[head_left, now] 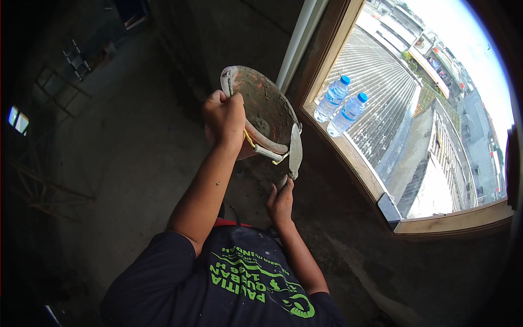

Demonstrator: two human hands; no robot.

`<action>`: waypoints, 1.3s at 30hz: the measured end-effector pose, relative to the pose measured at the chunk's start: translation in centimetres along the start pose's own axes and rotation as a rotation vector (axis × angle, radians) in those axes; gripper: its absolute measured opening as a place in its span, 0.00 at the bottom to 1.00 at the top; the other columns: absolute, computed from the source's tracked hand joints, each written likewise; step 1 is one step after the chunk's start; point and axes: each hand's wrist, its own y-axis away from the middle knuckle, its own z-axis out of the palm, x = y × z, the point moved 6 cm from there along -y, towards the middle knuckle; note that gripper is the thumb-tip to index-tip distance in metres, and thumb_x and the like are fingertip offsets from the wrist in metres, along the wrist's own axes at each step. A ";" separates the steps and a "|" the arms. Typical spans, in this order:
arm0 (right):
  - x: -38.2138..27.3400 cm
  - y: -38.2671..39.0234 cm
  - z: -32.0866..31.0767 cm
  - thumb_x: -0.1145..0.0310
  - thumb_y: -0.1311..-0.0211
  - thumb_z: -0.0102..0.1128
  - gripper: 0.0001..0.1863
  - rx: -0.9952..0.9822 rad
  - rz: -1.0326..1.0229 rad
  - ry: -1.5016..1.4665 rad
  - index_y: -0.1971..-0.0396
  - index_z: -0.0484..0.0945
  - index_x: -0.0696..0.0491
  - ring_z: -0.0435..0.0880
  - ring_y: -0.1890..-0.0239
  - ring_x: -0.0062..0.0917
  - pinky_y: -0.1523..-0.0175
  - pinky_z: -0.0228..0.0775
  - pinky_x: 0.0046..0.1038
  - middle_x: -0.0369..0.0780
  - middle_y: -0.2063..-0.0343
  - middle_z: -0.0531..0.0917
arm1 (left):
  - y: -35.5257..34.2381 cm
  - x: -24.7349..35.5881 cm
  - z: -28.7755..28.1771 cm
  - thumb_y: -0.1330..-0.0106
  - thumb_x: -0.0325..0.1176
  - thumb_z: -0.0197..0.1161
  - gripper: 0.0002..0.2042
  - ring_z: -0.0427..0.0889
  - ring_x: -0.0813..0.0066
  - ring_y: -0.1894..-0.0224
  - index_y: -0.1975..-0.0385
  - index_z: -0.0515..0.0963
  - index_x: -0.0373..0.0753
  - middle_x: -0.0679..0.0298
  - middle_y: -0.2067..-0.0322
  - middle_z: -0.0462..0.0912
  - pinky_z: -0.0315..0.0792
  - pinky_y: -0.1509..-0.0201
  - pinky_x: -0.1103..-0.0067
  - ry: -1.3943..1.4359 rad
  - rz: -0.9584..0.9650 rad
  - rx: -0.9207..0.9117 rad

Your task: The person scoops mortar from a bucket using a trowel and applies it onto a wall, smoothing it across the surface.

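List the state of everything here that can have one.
Bucket: held, uncovered, inside smeared with mortar.
Trowel: blade looks mortar-coated, beside the bucket's rim.
Left hand: closed at the bucket's rim.
Right hand: closed on the trowel.
Left bottle: upright, capped.
Right bottle: upright, capped.
Window: cannot tell whether open or glazed.

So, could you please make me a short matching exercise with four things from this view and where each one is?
Things
1. Bucket
2. Trowel
3. Clear plastic water bottles
4. Dark T-shirt

Places
A. On the wooden window ledge
B. On the person's body, its green print showing
C. In the right hand, blade next to a container's rim
D. Held by the left hand, with grey mortar inside

Right pairs: 1-D, 2-C, 3-A, 4-B
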 end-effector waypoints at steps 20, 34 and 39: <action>-2.6 -7.4 -3.8 0.72 0.32 0.58 0.23 -0.181 0.057 -0.177 0.40 0.67 0.65 0.80 0.49 0.56 0.45 0.74 0.42 0.60 0.53 0.80 | -1.3 3.2 -2.6 0.53 0.19 0.56 0.12 0.60 0.84 0.75 0.85 0.59 0.40 0.73 0.80 0.63 0.58 0.70 0.81 0.057 0.064 0.009; 13.0 16.1 -7.0 0.65 0.33 0.59 0.23 -0.360 0.624 0.158 0.43 0.72 0.61 0.83 0.52 0.54 0.50 0.75 0.45 0.59 0.54 0.82 | -3.3 3.2 -5.1 0.52 0.23 0.59 0.12 0.62 0.84 0.79 0.87 0.61 0.38 0.70 0.86 0.65 0.61 0.76 0.76 -0.121 0.124 -0.064; 16.3 18.0 -12.3 0.60 0.32 0.63 0.22 -0.217 0.771 -0.142 0.46 0.75 0.60 0.82 0.68 0.29 0.62 0.75 0.32 0.41 0.66 0.83 | -4.1 2.2 -6.4 0.54 0.21 0.58 0.12 0.59 0.85 0.78 0.87 0.59 0.39 0.73 0.84 0.62 0.56 0.76 0.78 -0.119 0.041 -0.203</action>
